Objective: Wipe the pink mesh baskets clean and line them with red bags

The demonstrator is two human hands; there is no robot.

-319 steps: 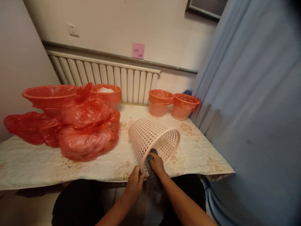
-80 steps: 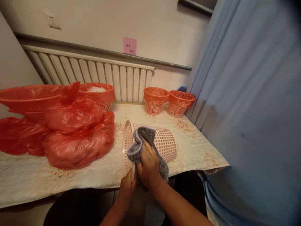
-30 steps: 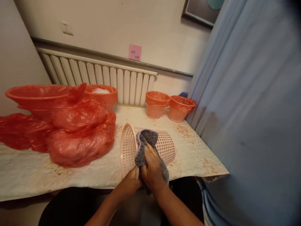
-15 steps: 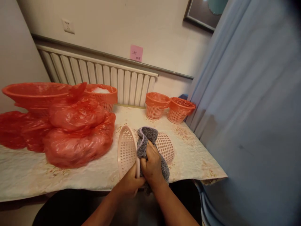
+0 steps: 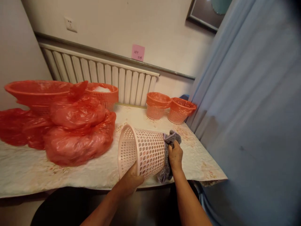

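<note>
Holding a basket by its rim, with a rag at its base

The left hand (image 5: 131, 180) pinches the near edge of the pale pink basket (image 5: 151, 147), fingers closed around the rim. The right hand (image 5: 176, 155) is curled tightly, bunching a grey rag (image 5: 167, 171) against the basket's base. The basket lies on its side above the near edge of the table (image 5: 199, 157), mouth to the left; whether it rests on the tabletop is hard to tell.

It looks like thin plastic: light, fairly stiff, a little springy at the perforated wall, perhaps slippery if damp. The thicker rim seems the surest hold; squeezing the wall could flex it. The rag looks soft and limp, best gripped in a wad.

Left of the basket sits a heap of red bags (image 5: 80, 141). Farther back stand two red-lined bins, a nearer-centre bin (image 5: 155, 113) and a curtain-side bin (image 5: 177, 116), before the wall and the blue curtain (image 5: 246, 110).
</note>
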